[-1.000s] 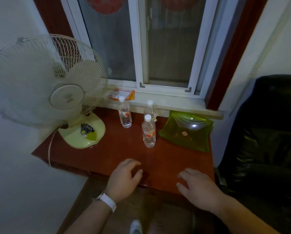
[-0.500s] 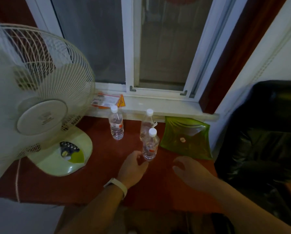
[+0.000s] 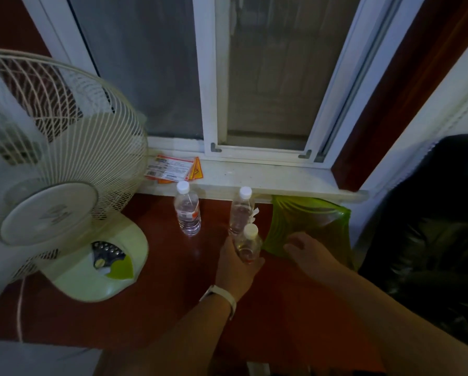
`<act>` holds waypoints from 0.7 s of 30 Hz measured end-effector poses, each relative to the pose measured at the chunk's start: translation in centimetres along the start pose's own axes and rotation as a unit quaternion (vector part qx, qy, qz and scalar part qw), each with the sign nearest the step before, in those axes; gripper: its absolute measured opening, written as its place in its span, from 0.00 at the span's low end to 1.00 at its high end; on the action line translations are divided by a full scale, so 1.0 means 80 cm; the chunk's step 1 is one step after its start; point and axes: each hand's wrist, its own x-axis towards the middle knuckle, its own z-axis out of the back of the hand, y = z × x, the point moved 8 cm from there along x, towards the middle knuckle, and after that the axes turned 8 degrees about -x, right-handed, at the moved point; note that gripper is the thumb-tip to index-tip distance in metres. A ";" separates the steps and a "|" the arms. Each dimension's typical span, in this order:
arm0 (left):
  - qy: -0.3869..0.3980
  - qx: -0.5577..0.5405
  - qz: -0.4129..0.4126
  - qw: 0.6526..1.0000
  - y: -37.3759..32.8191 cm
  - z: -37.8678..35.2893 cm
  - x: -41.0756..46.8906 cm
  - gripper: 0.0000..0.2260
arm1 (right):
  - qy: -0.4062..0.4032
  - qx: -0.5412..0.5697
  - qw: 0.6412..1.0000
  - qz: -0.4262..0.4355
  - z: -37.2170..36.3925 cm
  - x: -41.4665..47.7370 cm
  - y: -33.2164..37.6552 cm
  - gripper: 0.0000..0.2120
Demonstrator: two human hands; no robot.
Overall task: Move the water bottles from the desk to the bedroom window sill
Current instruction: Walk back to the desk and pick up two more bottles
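Three clear water bottles with white caps stand on the red-brown desk (image 3: 173,289). The nearest bottle (image 3: 249,244) has my left hand (image 3: 236,267) wrapped around its lower part. Just behind it stands a second bottle (image 3: 241,210), close to the sill's edge. The third bottle (image 3: 187,210) stands apart to the left. My right hand (image 3: 308,252) hovers with fingers apart over the near edge of a green dish, holding nothing. The white window sill (image 3: 268,177) runs along the back of the desk, below the window.
A pale green desk fan (image 3: 64,185) fills the left side of the desk. A green translucent dish (image 3: 316,221) lies at the back right. Orange and white leaflets (image 3: 173,169) rest on the sill's left end. A black chair (image 3: 430,226) stands to the right.
Both hands have moved forward over the desk. My left hand has reached the nearest bottle and closed around it. My right hand has come up to the green dish.
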 end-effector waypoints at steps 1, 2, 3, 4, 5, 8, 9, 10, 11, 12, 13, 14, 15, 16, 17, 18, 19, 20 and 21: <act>0.004 0.003 -0.008 1.000 -0.004 -0.003 0.000 0.35 | -0.007 0.003 1.000 -0.001 0.005 0.010 0.000 0.14; 0.005 0.009 -0.014 1.000 -0.009 -0.005 0.000 0.34 | -0.010 0.006 1.000 -0.001 0.009 0.019 0.002 0.13; 0.003 0.011 -0.018 1.000 -0.011 -0.007 0.000 0.33 | -0.010 0.010 1.000 0.000 0.011 0.028 0.002 0.13; 0.000 0.012 -0.016 1.000 -0.011 -0.007 0.001 0.31 | -0.005 0.010 1.000 0.001 0.011 0.036 0.003 0.14; -0.005 0.010 -0.012 1.000 -0.010 -0.006 0.002 0.29 | 0.004 0.013 1.000 0.002 0.010 0.042 0.005 0.14; -0.021 0.005 0.013 1.000 -0.005 -0.003 0.003 0.23 | 0.026 0.018 1.000 0.004 0.002 0.061 0.009 0.14; -0.024 0.003 0.019 1.000 -0.004 -0.003 0.002 0.22 | 0.032 0.016 0.999 0.007 -0.001 0.069 0.009 0.16; -0.027 0.002 0.026 0.999 -0.003 -0.003 0.002 0.21 | 0.037 0.020 0.999 0.012 -0.005 0.078 0.011 0.17; -0.031 0.002 0.033 0.999 -0.004 -0.002 0.001 0.21 | 0.045 0.028 0.998 0.016 -0.010 0.086 0.014 0.18; -0.036 0.002 0.040 0.999 -0.005 0.000 0.001 0.20 | 0.052 0.036 0.998 0.022 -0.014 0.093 0.017 0.19; -0.040 0.000 0.046 0.998 -0.005 0.001 0.001 0.19 | 0.058 0.038 0.997 0.029 -0.018 0.101 0.021 0.21; -0.040 -0.004 0.050 0.998 -0.006 0.002 0.000 0.18 | 0.061 0.037 0.997 0.036 -0.022 0.107 0.025 0.23; -0.044 -0.007 0.053 0.998 -0.007 0.004 0.000 0.18 | 0.064 0.036 0.996 0.044 -0.027 0.115 0.028 0.24; -0.049 -0.010 0.053 0.997 -0.009 0.006 -0.001 0.18 | 0.067 0.037 0.996 0.050 -0.031 0.120 0.031 0.25; -0.058 -0.011 0.052 0.997 -0.009 0.010 -0.002 0.18 | 0.066 0.037 0.996 0.056 -0.036 0.126 0.034 0.27; -0.066 -0.013 0.051 0.996 -0.010 0.013 -0.003 0.19 | 0.065 0.041 0.995 0.058 -0.040 0.131 0.037 0.29; -0.073 -0.015 0.048 0.996 -0.011 0.017 -0.004 0.19 | 0.068 0.045 0.995 0.058 -0.044 0.137 0.038 0.31; -0.080 -0.015 0.047 0.996 -0.013 0.021 -0.005 0.20 | 0.070 0.052 0.994 0.061 -0.049 0.141 0.041 0.34; -0.088 -0.013 0.045 0.995 -0.016 0.026 -0.006 0.20 | 0.074 0.056 0.994 0.064 -0.052 0.145 0.043 0.37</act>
